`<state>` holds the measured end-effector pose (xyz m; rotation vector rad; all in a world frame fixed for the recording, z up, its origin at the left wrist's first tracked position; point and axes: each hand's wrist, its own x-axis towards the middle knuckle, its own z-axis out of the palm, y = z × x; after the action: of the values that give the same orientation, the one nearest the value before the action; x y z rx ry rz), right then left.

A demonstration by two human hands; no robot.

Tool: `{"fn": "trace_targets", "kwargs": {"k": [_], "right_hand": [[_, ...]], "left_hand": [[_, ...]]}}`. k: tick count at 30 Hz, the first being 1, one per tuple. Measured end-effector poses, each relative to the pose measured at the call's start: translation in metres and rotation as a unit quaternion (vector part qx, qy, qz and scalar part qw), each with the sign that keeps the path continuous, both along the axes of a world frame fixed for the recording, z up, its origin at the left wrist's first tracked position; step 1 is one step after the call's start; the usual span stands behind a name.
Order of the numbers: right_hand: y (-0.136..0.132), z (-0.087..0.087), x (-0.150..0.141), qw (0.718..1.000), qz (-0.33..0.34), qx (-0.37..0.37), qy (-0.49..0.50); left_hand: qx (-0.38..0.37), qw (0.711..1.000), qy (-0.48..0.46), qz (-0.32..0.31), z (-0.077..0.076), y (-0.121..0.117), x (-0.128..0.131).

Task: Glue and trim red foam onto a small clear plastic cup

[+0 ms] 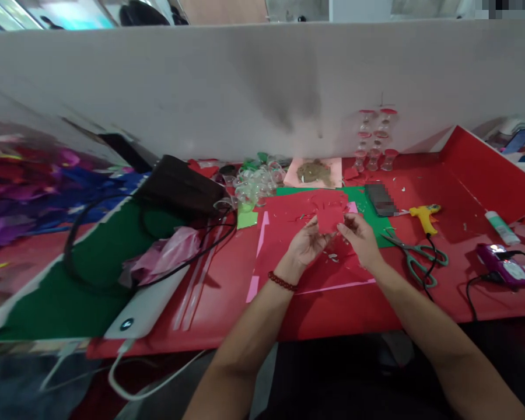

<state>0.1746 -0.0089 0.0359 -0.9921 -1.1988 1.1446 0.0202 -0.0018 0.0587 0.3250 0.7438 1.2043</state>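
Between my two hands is a small piece of red paper (pixel 329 220), held above a larger red sheet (pixel 275 251). My left hand (pixel 306 242), with a beaded bracelet on the wrist, grips the paper's left and lower edge. At its right edge, my right hand (pixel 359 234) pinches the same piece between thumb and fingers. Small scraps (pixel 332 256) lie on the red sheet below my hands. Under that sheet show pink strips and a green sheet (pixel 378 230).
Right of my hands lie scissors (pixel 415 252), a yellow glue gun (pixel 425 219), a glue bottle (pixel 502 227) and a purple power strip (pixel 505 265) with cords. Clear plastic cups (pixel 258 184) and stacked cup shapes (pixel 376 143) stand behind. A dark bag (pixel 179 186) and white power bank (pixel 146 303) are left.
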Motion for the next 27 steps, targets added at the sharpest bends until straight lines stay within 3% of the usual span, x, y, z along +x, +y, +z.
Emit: {"fn": "trace_targets", "kwargs": {"k": [4, 10, 17, 21, 27], "right_hand": [[-0.005, 0.003, -0.002, 0.999, -0.017, -0.037, 0.018], [-0.005, 0.008, 0.002, 0.997, -0.066, -0.022, 0.014], [-0.006, 0.013, 0.003, 0.998, -0.020, -0.042, 0.036], [-0.007, 0.015, 0.003, 0.997, -0.007, -0.051, 0.059], [-0.007, 0.016, 0.003, 0.998, -0.060, -0.011, -0.002]], "left_hand": [[0.040, 0.998, 0.036, -0.037, -0.005, -0.003, -0.001], [0.116, 0.991, 0.029, -0.052, -0.004, -0.012, 0.003], [0.050, 0.997, 0.049, -0.016, -0.004, -0.010, 0.003], [0.060, 0.997, 0.042, -0.028, -0.005, -0.008, -0.001], [0.060, 0.996, 0.052, -0.044, -0.006, -0.009, 0.001]]}}
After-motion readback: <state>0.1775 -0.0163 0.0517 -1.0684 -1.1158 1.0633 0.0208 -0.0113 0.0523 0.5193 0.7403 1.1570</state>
